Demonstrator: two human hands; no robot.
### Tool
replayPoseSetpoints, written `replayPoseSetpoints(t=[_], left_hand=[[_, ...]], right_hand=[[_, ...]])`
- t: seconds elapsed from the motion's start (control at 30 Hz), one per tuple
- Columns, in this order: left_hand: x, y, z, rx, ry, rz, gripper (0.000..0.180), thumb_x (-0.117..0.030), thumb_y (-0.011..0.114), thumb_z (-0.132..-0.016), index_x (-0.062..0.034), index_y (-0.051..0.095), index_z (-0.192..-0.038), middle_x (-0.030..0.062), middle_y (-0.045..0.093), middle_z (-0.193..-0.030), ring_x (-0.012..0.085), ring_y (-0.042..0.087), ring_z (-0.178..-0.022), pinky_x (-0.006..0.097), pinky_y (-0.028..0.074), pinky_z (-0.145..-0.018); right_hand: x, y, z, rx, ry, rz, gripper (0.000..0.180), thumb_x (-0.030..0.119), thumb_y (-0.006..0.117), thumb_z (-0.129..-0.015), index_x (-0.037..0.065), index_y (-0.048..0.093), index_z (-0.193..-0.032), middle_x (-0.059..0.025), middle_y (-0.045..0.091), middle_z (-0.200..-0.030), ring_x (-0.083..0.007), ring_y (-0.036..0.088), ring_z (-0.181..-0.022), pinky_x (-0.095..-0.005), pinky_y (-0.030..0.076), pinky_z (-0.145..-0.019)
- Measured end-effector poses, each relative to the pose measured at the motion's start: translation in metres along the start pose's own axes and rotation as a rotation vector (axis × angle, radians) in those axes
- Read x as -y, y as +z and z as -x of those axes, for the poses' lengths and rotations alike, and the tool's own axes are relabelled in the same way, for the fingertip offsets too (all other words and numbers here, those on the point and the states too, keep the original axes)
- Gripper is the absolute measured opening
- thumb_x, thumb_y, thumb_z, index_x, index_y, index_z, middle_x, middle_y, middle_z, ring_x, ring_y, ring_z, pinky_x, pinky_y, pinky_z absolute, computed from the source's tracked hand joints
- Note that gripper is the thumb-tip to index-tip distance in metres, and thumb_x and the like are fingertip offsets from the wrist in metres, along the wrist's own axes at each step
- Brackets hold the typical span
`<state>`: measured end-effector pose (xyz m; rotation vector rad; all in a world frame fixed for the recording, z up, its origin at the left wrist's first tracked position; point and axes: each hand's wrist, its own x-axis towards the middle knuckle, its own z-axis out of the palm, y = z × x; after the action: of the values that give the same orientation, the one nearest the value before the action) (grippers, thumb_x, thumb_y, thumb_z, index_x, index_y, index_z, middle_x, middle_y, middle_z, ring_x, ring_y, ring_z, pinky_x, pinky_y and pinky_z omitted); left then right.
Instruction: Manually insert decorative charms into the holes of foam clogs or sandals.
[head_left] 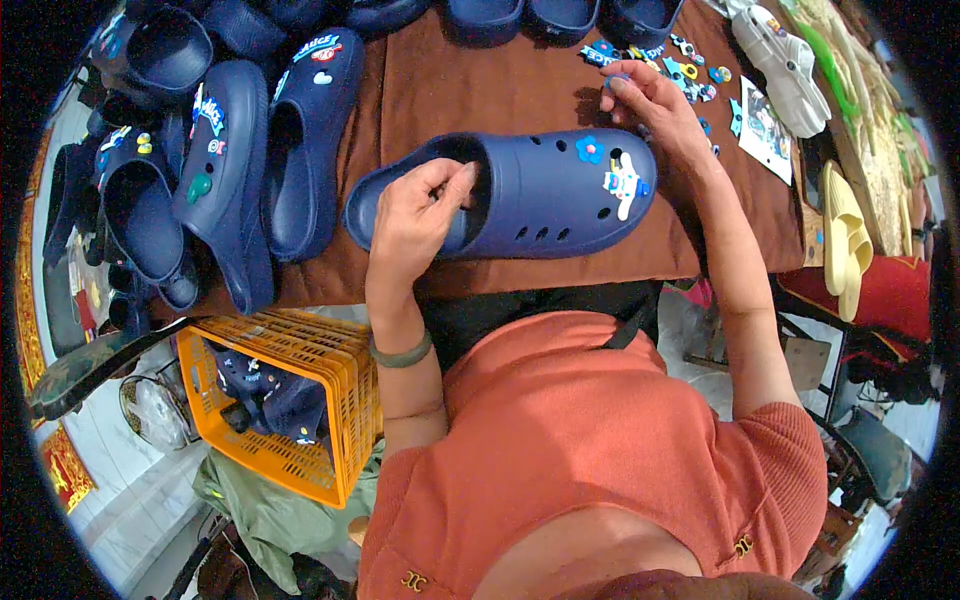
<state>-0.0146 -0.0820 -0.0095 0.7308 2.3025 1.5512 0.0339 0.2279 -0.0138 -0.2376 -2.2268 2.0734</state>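
A navy blue clog (545, 200) lies sideways before me on the brown cloth, toe to the right. A blue flower charm (590, 150) and a white character charm (625, 185) sit on its toe. My left hand (415, 215) is over the foot opening, thumb and fingers closed near the opening's edge. What they hold, if anything, is hidden. Beyond the toe, my right hand (655, 110) pinches a small blue shoe charm (619, 79), partly hidden by the fingers. Loose charms (688, 72) lie scattered beside that hand.
Navy clogs (225, 185) crowd the left of the brown cloth (420, 90), and more stand along the far edge. A picture card (766, 130), white clog (785, 70) and yellow slipper (845, 235) are at the right. An orange crate (350, 400) holding clogs stands at lower left.
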Motion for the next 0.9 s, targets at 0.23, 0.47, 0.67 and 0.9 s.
replayPoseSetpoints(t=[0.23,0.47,0.67,0.9], left_hand=[[0.003,0.0,0.0,0.004,0.006,0.001,0.026,-0.023,0.062,-0.091,0.0,0.065,-0.08,0.0046,0.057,-0.063,0.0094,0.049,-0.057,0.026,0.038,-0.053],[0.013,0.0,0.0,0.017,-0.002,0.018,0.029,-0.027,0.06,-0.092,-0.0012,0.065,-0.08,0.0046,0.058,-0.064,0.0096,0.049,-0.058,0.027,0.039,-0.055],[0.006,0.0,0.002,0.01,-0.019,-0.02,0.031,-0.029,0.059,-0.092,-0.0009,0.065,-0.081,0.0044,0.059,-0.065,0.0096,0.05,-0.059,0.027,0.039,-0.055],[0.005,0.001,-0.001,0.009,-0.012,-0.013,0.03,-0.027,0.06,-0.092,0.0002,0.065,-0.081,0.0051,0.059,-0.064,0.0096,0.05,-0.058,0.027,0.039,-0.055]], right_hand=[[0.002,0.001,0.003,0.056,-0.156,0.14,0.019,0.016,0.063,-0.092,0.004,0.065,-0.106,-0.0008,0.064,-0.09,-0.0067,0.058,-0.084,-0.0216,0.047,-0.075],[0.037,0.022,0.016,-0.018,-0.224,0.083,0.018,0.013,0.063,-0.091,0.001,0.067,-0.104,0.0001,0.064,-0.096,-0.0064,0.058,-0.088,-0.0223,0.048,-0.078],[0.093,0.043,0.008,0.118,-0.449,0.179,0.02,0.015,0.064,-0.091,0.0,0.065,-0.105,0.0003,0.065,-0.093,-0.0064,0.058,-0.085,-0.0219,0.049,-0.076],[0.071,0.059,-0.012,0.098,-0.563,0.195,0.021,0.013,0.064,-0.091,0.001,0.065,-0.108,0.0006,0.065,-0.096,-0.0071,0.059,-0.089,-0.0223,0.049,-0.081]])
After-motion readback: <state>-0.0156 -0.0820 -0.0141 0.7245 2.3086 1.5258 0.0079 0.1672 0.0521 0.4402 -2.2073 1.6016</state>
